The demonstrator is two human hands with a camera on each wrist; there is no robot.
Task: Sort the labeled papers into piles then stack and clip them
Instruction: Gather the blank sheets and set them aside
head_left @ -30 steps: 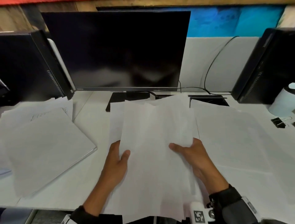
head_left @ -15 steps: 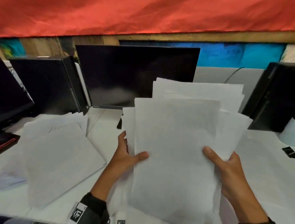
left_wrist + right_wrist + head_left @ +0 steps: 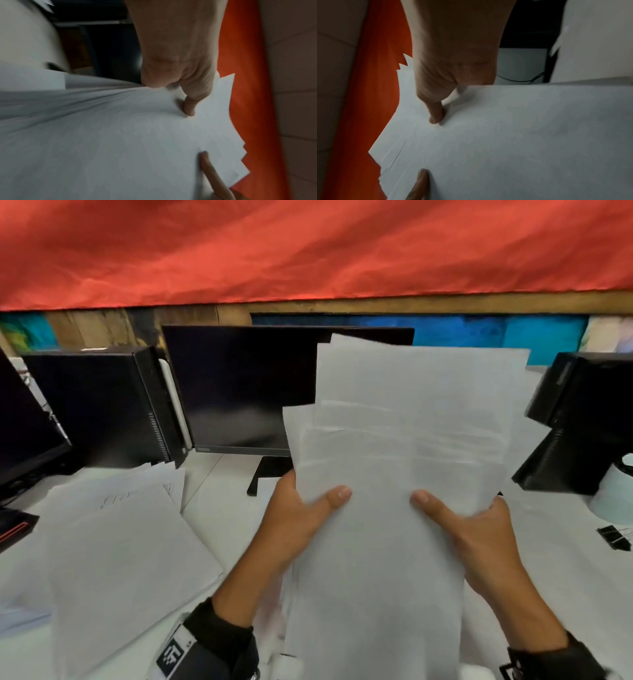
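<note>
Head view: my left hand (image 3: 301, 515) and right hand (image 3: 479, 529) each pinch a side edge of the uneven sheaf of thin white paper sheets (image 3: 394, 440), raised above the white desk (image 3: 219, 508). Light, limp, slippery; I judge the side edges the best hold.

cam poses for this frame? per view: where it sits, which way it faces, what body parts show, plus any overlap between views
Head: worn on the head, facing forward and down at the desk; left hand and right hand grip the paper stack, both forearms in view.
Left wrist: faces along the left hand to its thumb on the sheets.
Right wrist: faces along the right hand, mirrored.
Shared: both wrist views show the stack's staggered edges, the opposite thumb, and the red cloth.
</note>
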